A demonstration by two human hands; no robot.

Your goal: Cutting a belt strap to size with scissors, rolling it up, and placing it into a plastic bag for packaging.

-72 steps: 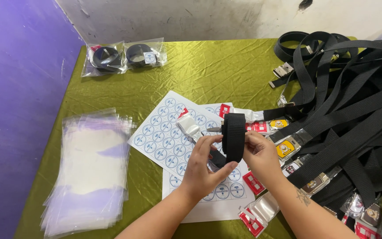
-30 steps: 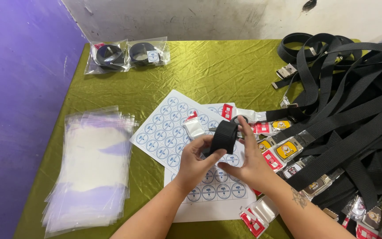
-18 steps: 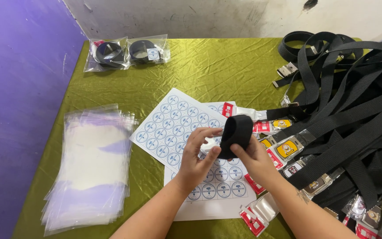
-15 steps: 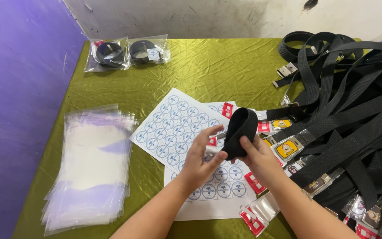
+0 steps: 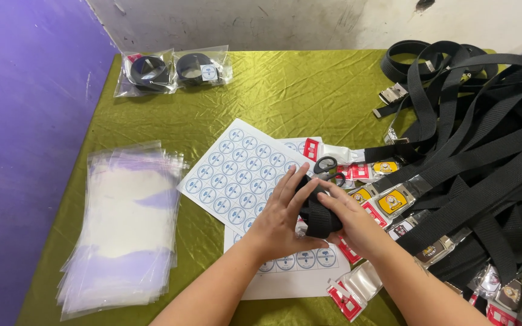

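Both hands, left (image 5: pixel 282 220) and right (image 5: pixel 351 220), are closing their grip round the rolled black belt (image 5: pixel 316 208), its long axis running twelve to six over the sticker sheet (image 5: pixel 237 175).

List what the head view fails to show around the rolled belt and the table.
- Rolled black belt: mostly covered by the left hand and right hand.
- Scissors: blades hidden behind the hands.
- Lower sticker sheet: partly under the forearms.
- Belt pile: cut off at the right edge.
- Round stickers' print: too small.

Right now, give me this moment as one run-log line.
left hand: on rolled black belt | right hand: on same belt | below: sticker sheets | scissors behind
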